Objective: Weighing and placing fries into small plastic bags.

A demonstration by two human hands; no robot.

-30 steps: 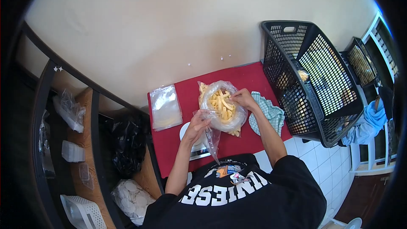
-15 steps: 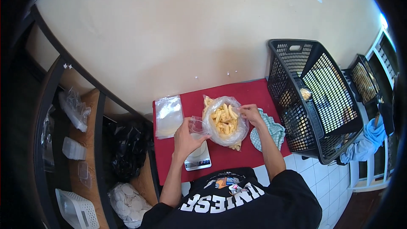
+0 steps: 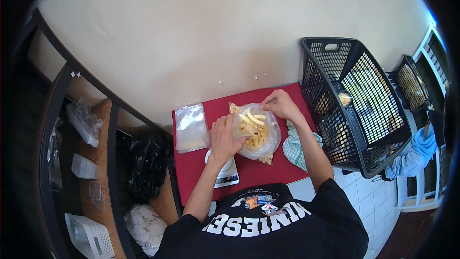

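Observation:
A clear plastic bag [image 3: 274, 141] full of pale yellow stick-shaped snacks [image 3: 257, 136] stands with its mouth open on the red-covered table. My right hand [image 3: 281, 105] pinches the far right part of its rim. At the bag's left side, my left hand [image 3: 223, 139] curls with the thumb toward the snacks. It grips a clear plastic container, now mostly hidden by the hand and hard to tell from the bag. Beneath my left wrist lies a white kitchen scale [image 3: 230, 176], partly covered. More snacks [image 3: 266, 159] show outside the bag's near edge.
Flat clear bags [image 3: 190, 127] lie stacked at the table's left. A green checked cloth [image 3: 298, 149] sits under my right forearm. The tall black crate [image 3: 330, 110] stands at the right, holding a small bag of snacks [image 3: 344, 99]. A shelf [image 3: 108, 158] with plastic containers borders the left.
My left hand has moved right and away from me, over the bag's left edge, with the container. The right hand has shifted farther away along the rim, and the bag's mouth looks narrower.

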